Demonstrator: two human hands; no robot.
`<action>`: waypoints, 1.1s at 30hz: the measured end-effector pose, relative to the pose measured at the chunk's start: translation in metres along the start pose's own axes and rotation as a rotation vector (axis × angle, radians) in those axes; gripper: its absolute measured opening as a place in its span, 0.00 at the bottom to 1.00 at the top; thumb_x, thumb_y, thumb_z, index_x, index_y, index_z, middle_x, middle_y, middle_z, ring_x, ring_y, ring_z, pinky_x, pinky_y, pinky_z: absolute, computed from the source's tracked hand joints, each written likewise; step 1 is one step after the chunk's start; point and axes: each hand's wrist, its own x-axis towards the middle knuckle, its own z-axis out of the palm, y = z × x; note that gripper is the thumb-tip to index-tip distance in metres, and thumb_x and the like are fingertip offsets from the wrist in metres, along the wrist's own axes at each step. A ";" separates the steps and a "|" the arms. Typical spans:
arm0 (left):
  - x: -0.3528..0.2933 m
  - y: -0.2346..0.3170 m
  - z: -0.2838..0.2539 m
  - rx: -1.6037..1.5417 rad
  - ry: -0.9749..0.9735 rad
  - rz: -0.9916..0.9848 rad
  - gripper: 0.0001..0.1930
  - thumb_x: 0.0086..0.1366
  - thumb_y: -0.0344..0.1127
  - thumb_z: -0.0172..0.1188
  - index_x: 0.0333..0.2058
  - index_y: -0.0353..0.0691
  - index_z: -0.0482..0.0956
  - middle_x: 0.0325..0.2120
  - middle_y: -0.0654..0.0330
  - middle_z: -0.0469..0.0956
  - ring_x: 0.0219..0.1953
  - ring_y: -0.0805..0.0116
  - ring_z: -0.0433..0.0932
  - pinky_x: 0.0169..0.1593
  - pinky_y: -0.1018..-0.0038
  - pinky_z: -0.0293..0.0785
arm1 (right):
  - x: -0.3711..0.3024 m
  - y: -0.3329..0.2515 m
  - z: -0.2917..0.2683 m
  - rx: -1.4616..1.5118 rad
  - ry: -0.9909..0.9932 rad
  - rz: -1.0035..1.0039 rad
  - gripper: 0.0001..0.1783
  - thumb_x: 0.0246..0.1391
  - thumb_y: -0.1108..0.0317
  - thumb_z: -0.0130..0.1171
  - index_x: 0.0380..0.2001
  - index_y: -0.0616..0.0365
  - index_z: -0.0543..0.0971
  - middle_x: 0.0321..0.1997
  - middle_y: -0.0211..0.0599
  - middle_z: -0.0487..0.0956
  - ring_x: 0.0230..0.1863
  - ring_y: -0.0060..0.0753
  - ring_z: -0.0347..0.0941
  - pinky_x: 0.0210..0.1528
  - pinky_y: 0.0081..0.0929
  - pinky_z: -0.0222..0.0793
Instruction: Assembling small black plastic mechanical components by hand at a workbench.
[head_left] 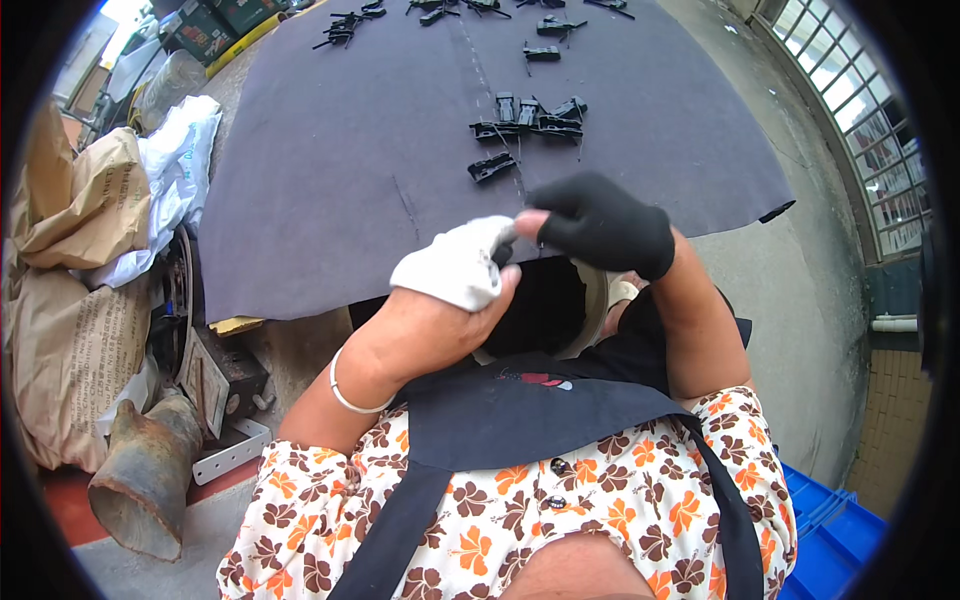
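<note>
My left hand (460, 265), in a white glove with a bare thumb, is closed around a small black plastic part (503, 255), most of it hidden by the fingers. Right against it, my right hand (605, 222) wears a black glove with its thumb uncovered. Its fingers are bent and pinched together over the left fingertips; what they grip is hidden. Just beyond the hands lies a single black plastic piece (491, 167) on the grey cloth-covered table (330, 190). Behind it is a small pile of similar black pieces (530, 120), some with thin stems.
More black pieces (434, 12) are strewn along the far side. Below my hands, a round container (597, 305) with a dark inside stands at the table's near edge. Brown paper sacks (75, 330) and a rusty pipe (150, 470) are at left; a blue crate (835, 535) is at lower right.
</note>
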 end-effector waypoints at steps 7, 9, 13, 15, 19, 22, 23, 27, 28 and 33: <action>0.003 -0.023 -0.006 0.188 0.130 -0.036 0.11 0.57 0.34 0.56 0.38 0.38 0.76 0.33 0.51 0.76 0.36 0.51 0.75 0.41 0.66 0.72 | 0.026 0.035 0.023 -0.712 0.497 0.091 0.14 0.49 0.57 0.58 0.29 0.58 0.78 0.23 0.45 0.76 0.28 0.48 0.74 0.30 0.35 0.68; 0.007 -0.036 0.002 0.166 0.244 -0.027 0.12 0.54 0.29 0.58 0.39 0.39 0.76 0.35 0.52 0.76 0.36 0.52 0.75 0.41 0.67 0.72 | 0.023 0.039 0.017 -0.604 0.558 -0.034 0.12 0.49 0.60 0.58 0.29 0.59 0.76 0.23 0.46 0.75 0.25 0.47 0.72 0.29 0.35 0.67; 0.022 -0.029 -0.004 0.158 0.288 0.228 0.22 0.44 0.19 0.62 0.41 0.38 0.76 0.41 0.54 0.76 0.38 0.57 0.75 0.42 0.72 0.70 | 0.001 0.022 0.003 -0.331 0.329 -0.038 0.09 0.49 0.65 0.58 0.27 0.61 0.75 0.23 0.47 0.74 0.23 0.47 0.68 0.28 0.32 0.64; 0.034 -0.009 -0.021 0.148 0.016 0.284 0.21 0.38 0.20 0.62 0.36 0.40 0.76 0.39 0.54 0.76 0.37 0.55 0.74 0.44 0.70 0.68 | -0.006 0.016 -0.001 -0.237 0.193 -0.079 0.07 0.49 0.70 0.58 0.26 0.63 0.73 0.22 0.50 0.72 0.22 0.44 0.64 0.28 0.31 0.63; 0.035 -0.009 -0.021 0.184 -0.229 0.265 0.17 0.39 0.21 0.65 0.31 0.39 0.75 0.36 0.54 0.77 0.37 0.56 0.76 0.43 0.71 0.70 | -0.011 0.018 -0.008 -0.124 0.068 -0.069 0.07 0.48 0.70 0.59 0.26 0.64 0.74 0.20 0.44 0.72 0.22 0.37 0.66 0.29 0.28 0.64; 0.031 -0.025 -0.010 -0.365 0.137 0.259 0.10 0.50 0.27 0.66 0.31 0.35 0.75 0.31 0.58 0.79 0.31 0.66 0.77 0.36 0.76 0.72 | -0.010 0.021 -0.003 0.091 0.171 0.000 0.08 0.48 0.70 0.60 0.29 0.64 0.75 0.22 0.34 0.74 0.23 0.27 0.66 0.29 0.24 0.65; 0.031 -0.025 -0.006 -0.579 0.195 0.098 0.09 0.52 0.28 0.66 0.30 0.35 0.75 0.29 0.60 0.79 0.29 0.71 0.76 0.34 0.77 0.72 | -0.011 0.019 0.001 0.118 0.419 -0.071 0.10 0.47 0.70 0.61 0.32 0.62 0.75 0.23 0.31 0.74 0.24 0.24 0.66 0.29 0.23 0.65; 0.031 -0.025 0.005 -1.070 0.253 -0.341 0.07 0.55 0.30 0.65 0.27 0.37 0.74 0.24 0.67 0.76 0.25 0.82 0.71 0.29 0.83 0.68 | -0.021 -0.006 0.015 -0.196 0.525 -0.403 0.14 0.45 0.70 0.64 0.37 0.57 0.75 0.26 0.29 0.75 0.26 0.21 0.69 0.28 0.21 0.65; 0.032 -0.027 0.013 -1.212 0.302 -0.353 0.08 0.56 0.31 0.65 0.27 0.38 0.74 0.22 0.67 0.75 0.25 0.83 0.70 0.27 0.84 0.67 | -0.015 -0.007 0.023 -0.235 0.539 -0.605 0.17 0.43 0.73 0.65 0.38 0.52 0.75 0.23 0.30 0.74 0.24 0.26 0.71 0.26 0.23 0.66; 0.034 -0.021 0.030 -1.044 0.331 -0.302 0.11 0.60 0.31 0.61 0.39 0.33 0.72 0.27 0.64 0.75 0.26 0.80 0.72 0.30 0.82 0.71 | -0.011 -0.004 0.033 -0.495 0.420 -0.595 0.15 0.40 0.75 0.65 0.35 0.50 0.75 0.19 0.34 0.72 0.21 0.37 0.70 0.23 0.26 0.65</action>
